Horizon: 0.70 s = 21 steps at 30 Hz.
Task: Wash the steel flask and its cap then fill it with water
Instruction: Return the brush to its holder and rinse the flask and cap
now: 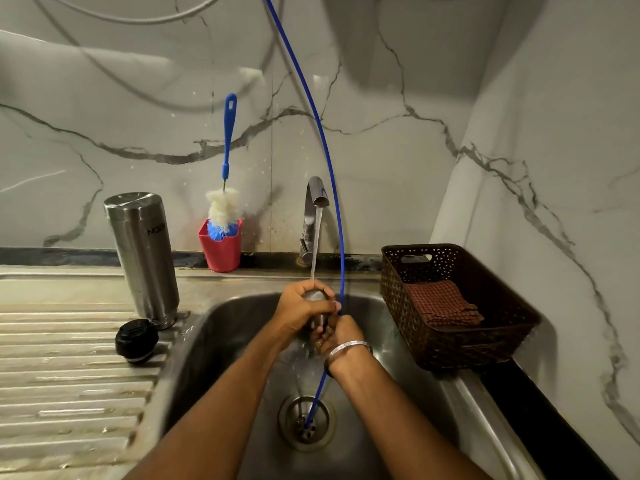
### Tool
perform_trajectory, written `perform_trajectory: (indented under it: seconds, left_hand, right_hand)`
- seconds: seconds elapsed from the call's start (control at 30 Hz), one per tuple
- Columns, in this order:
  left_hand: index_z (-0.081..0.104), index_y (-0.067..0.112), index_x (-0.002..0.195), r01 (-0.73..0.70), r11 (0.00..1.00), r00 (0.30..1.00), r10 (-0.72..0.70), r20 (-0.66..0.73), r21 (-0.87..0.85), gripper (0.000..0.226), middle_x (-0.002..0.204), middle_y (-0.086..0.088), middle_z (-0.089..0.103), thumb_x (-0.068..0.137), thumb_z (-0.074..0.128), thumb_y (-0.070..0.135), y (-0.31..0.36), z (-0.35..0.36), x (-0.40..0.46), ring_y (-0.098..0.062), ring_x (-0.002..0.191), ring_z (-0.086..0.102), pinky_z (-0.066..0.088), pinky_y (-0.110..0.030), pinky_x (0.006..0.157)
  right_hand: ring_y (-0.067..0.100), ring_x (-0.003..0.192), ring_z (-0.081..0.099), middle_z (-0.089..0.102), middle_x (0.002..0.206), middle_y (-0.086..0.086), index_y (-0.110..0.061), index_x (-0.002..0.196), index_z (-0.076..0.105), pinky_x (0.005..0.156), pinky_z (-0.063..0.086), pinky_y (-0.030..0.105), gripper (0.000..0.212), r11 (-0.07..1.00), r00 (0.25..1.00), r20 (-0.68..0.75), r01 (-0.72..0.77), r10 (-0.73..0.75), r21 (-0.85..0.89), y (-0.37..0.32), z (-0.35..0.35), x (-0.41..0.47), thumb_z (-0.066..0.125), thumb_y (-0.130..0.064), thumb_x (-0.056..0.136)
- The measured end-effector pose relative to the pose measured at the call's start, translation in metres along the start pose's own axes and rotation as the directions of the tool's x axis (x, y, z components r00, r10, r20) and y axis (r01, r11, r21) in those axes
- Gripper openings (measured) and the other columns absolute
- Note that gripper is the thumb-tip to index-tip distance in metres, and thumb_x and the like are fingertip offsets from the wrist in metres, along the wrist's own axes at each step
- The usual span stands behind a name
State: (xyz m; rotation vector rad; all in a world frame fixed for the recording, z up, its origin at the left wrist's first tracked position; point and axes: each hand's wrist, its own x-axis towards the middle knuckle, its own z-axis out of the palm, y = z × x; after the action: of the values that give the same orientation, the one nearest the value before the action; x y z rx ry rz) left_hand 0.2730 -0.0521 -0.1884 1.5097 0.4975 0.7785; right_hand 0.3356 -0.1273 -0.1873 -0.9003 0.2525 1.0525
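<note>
A dark logo is printed on the side of the steel flask, upside down and partly turned away; only letters resembling "NO" can be made out. The flask is stood upright on the ribbed drainboard at the left of the sink, its long axis vertical, apparently inverted with the closed base uppermost and the mouth down. A black stopper is set just beside its foot.

A small steel cap is held over the basin under the stream of water that falls from the tap. The cap is largely hidden by the fingers, so its exact shape and the way it faces cannot be told. It is gripped from above by the left hand, whose fingers are curled round it. The right hand, with a metal bangle worn at the wrist, is pressed against the cap from below; its fingers are curled, but whether the cap is grasped by them cannot be told.

A blue tube is hung from above and is led down past the hands into the drain. A bottle brush is stood in a red cup at the wall. A folded checked cloth is laid in a dark woven basket at the right.
</note>
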Motion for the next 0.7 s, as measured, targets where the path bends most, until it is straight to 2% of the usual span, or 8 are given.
perform_trajectory:
  seconds: [0.07,0.17,0.23,0.33,0.4,0.5,0.57,0.7]
  left_hand:
    - [0.07,0.009,0.099,0.025,0.985,0.999,-0.017,0.052,-0.171,0.037,0.097,-0.012,0.071,0.067,0.087,0.003,-0.006,-0.005,0.0,-0.024,0.091,0.07,0.06,-0.039,0.082]
    - [0.071,0.013,0.101,0.053,0.95,0.982,-0.105,-0.155,-0.307,0.045,0.103,-0.017,0.072,0.06,0.09,0.014,-0.02,0.006,-0.003,-0.036,0.095,0.07,0.059,-0.05,0.091]
    - [0.073,0.015,0.104,0.099,0.943,0.926,-0.204,-0.318,-0.317,0.039,0.106,-0.021,0.073,0.068,0.09,0.014,-0.021,0.019,-0.004,-0.032,0.088,0.073,0.062,-0.047,0.082]
    - [0.073,0.011,0.109,0.194,0.865,0.856,-0.38,-0.351,-0.463,0.038,0.103,-0.021,0.074,0.073,0.086,0.013,-0.015,0.028,0.001,-0.021,0.075,0.071,0.062,-0.035,0.066]
    - [0.076,0.007,0.1,0.24,0.81,0.811,-0.47,-0.348,-0.535,0.029,0.092,-0.017,0.076,0.074,0.082,0.015,-0.009,0.027,0.002,-0.021,0.075,0.07,0.062,-0.037,0.07]
    - [0.074,0.007,0.082,0.263,0.835,0.779,-0.48,-0.404,-0.484,0.014,0.074,-0.01,0.07,0.083,0.07,0.021,-0.002,0.024,0.001,-0.019,0.071,0.065,0.056,-0.035,0.067]
    - [0.069,0.008,0.082,0.26,0.896,0.81,-0.405,-0.425,-0.359,0.021,0.068,-0.005,0.063,0.092,0.058,0.022,0.003,0.02,0.0,-0.015,0.064,0.058,0.049,-0.029,0.059]
    - [0.059,0.014,0.069,0.456,0.85,0.832,-0.512,-0.212,-0.264,0.037,0.056,-0.002,0.055,0.097,0.045,0.034,0.004,0.001,0.0,-0.014,0.046,0.047,0.038,-0.024,0.044]
  right_hand:
    - [0.022,0.067,0.057,0.061,0.084,0.017,-0.002,0.102,0.062,0.036,0.047,0.019,0.021,0.998,0.999,0.035,-0.012,0.01,0.056,-0.002,0.002,-0.001,0.041,-0.001,0.1]
    - [0.019,0.072,0.06,0.063,0.086,0.015,-0.002,0.097,0.063,0.041,0.052,0.02,0.015,0.997,0.997,0.072,0.006,-0.012,0.08,0.001,0.004,-0.006,0.05,-0.006,0.103]
    - [0.019,0.072,0.064,0.068,0.088,0.015,0.0,0.103,0.066,0.05,0.056,0.022,0.013,0.997,0.995,0.066,0.075,-0.075,0.007,0.006,0.005,-0.007,0.058,-0.009,0.1]
    - [0.019,0.072,0.069,0.074,0.08,0.01,-0.006,0.095,0.076,0.067,0.06,0.03,0.013,0.925,0.959,0.066,0.283,-0.275,-0.254,0.01,0.003,-0.006,0.064,-0.011,0.096]
    - [0.017,0.075,0.07,0.075,0.078,0.005,-0.014,0.086,0.077,0.07,0.06,0.029,0.017,0.732,0.873,0.172,0.478,-0.456,-0.485,0.01,0.0,-0.01,0.063,-0.011,0.096]
    - [0.017,0.079,0.072,0.075,0.081,0.003,-0.013,0.089,0.078,0.069,0.059,0.025,0.017,0.246,0.656,0.45,0.693,-0.606,-0.678,0.008,-0.004,-0.01,0.063,-0.005,0.095]
    - [0.011,0.08,0.07,0.075,0.084,0.001,-0.013,0.097,0.078,0.072,0.057,0.021,0.022,-0.083,0.541,0.622,0.713,-0.565,-0.696,0.004,-0.007,-0.011,0.061,0.0,0.092]
    - [0.015,0.091,0.07,0.075,0.098,0.005,-0.016,0.111,0.075,0.083,0.057,0.022,0.025,-0.356,0.505,0.786,0.705,-0.357,-0.614,-0.018,-0.006,-0.026,0.059,-0.005,0.096]
